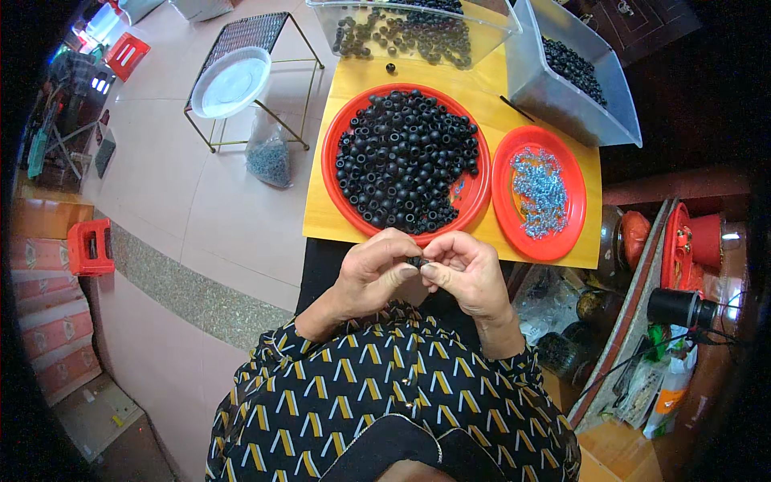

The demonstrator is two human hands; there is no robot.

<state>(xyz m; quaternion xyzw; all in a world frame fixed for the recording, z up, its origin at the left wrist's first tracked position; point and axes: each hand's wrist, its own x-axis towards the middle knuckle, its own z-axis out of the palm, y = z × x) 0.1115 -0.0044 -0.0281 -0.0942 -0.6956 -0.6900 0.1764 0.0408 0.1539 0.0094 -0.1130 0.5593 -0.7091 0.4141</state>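
Note:
In front of my body, at the near rim of a large red plate, both hands meet fingertip to fingertip. My left hand (pixel 371 271) pinches a small black bead-like part (pixel 417 262) between thumb and forefinger. Thumb and forefinger of my right hand (pixel 474 279) are pressed together right against that part; whatever they grip is hidden. The large red plate (pixel 328 191) is heaped with round black bead-like pieces (pixel 397 153), each with a hole. To its right, a smaller red plate (pixel 567 234) bears many tiny shiny silvery metal pieces (pixel 540 191).
The plates rest on a yellow board (pixel 590 249). Behind them stand a clear bin (pixel 490 44) and a translucent bin (pixel 542 100), both holding black pieces. A loose black piece (pixel 391 68) lies between. Left, a wire-legged stool (pixel 250 36) carries a white lid (pixel 233 83); a bag (pixel 269 157) sits underneath.

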